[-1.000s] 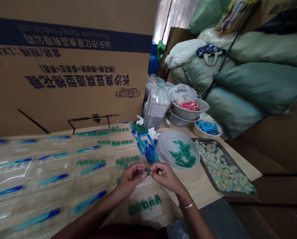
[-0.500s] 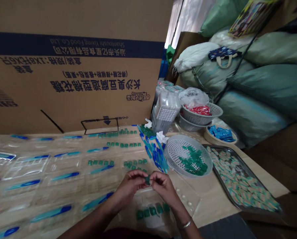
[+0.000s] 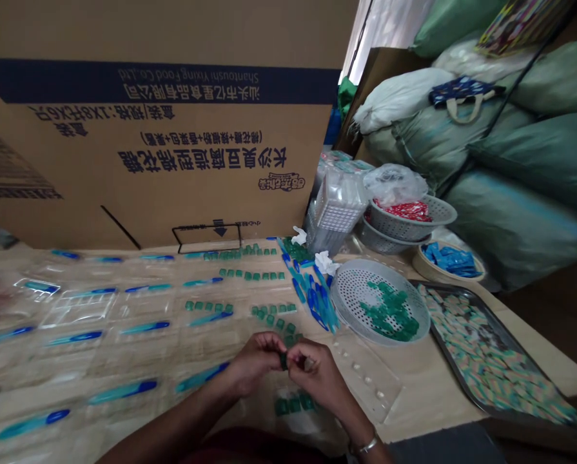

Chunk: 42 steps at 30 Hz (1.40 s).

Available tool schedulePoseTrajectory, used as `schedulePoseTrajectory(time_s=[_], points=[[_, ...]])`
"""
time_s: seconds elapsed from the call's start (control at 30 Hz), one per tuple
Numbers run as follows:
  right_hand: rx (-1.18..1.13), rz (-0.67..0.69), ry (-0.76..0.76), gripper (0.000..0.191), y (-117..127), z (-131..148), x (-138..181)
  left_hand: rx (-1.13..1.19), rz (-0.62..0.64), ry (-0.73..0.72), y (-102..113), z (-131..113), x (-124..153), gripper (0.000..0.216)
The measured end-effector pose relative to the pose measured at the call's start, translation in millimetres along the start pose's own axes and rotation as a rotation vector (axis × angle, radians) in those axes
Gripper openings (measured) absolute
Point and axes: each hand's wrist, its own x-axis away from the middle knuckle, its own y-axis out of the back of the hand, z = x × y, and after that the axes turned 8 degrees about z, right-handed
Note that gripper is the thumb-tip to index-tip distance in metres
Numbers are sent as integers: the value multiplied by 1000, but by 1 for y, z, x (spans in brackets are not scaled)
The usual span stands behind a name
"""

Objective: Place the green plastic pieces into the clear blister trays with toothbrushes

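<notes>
My left hand [image 3: 258,362] and my right hand [image 3: 313,368] meet fingertip to fingertip at the near middle of the table. Pinched between them is a small dark green piece [image 3: 283,361], mostly covered by the fingers. Just below, a short row of green squares [image 3: 294,404] lies in a clear plastic tray, partly behind my right wrist. Another clear tray with small bumps [image 3: 365,380] is to the right of my right hand. Beyond, a grey perforated basket [image 3: 349,316] holds a loose heap of green pieces [image 3: 392,312].
Clear trays with blue pen-shaped sticks [image 3: 124,390] spread leftwards. More sticks [image 3: 317,299] are piled beside the basket. A metal tray [image 3: 467,386] of multicoloured pieces stands at right. A big cardboard box [image 3: 196,193] blocks the back. Stacked plastic containers [image 3: 341,200] and sacks [image 3: 530,206] stand behind.
The view has turned slightly left, so the scene sits farther right. Both hands still pinch the green piece; my right hand's fingers have closed further over it. Something red shows at the left edge.
</notes>
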Motion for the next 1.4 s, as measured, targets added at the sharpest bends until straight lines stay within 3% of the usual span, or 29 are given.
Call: schedulePoseTrajectory(time_s=[0.17, 0.43, 0.6, 0.73, 0.83, 0.93, 1.03, 1.13, 1.23, 1.4], points=[[-68, -5, -69, 10, -12, -1, -2, 43, 1, 57, 11, 1, 12, 20], [-462, 7, -180, 16, -23, -11, -12, -152, 27, -198, 14, -7, 18, 23], [-440, -52, -40, 15, -27, -11, -12, -51, -48, -156, 21, -4, 16, 33], [-369, 41, 0, 12, -29, -4, -13, 23, -99, -134, 29, 1, 21, 38], [-368, 145, 41, 11, -29, 3, -22, 13, -64, -105, 36, -4, 28, 36], [-280, 180, 104, 7, -29, 4, -46, -286, -108, -185, 49, -15, 31, 26], [18, 111, 191, 10, -30, -4, -81, -862, -317, -317, 67, -23, 28, 13], [321, 149, 245, 14, -35, -15, -108, -1249, -362, -296, 81, -22, 22, 14], [463, 193, 253, 15, -42, -24, -118, -1388, -331, -250, 87, -18, 18, 15], [491, 163, 240, 14, -40, -18, -107, -1461, -355, -269, 83, -20, 18, 17]])
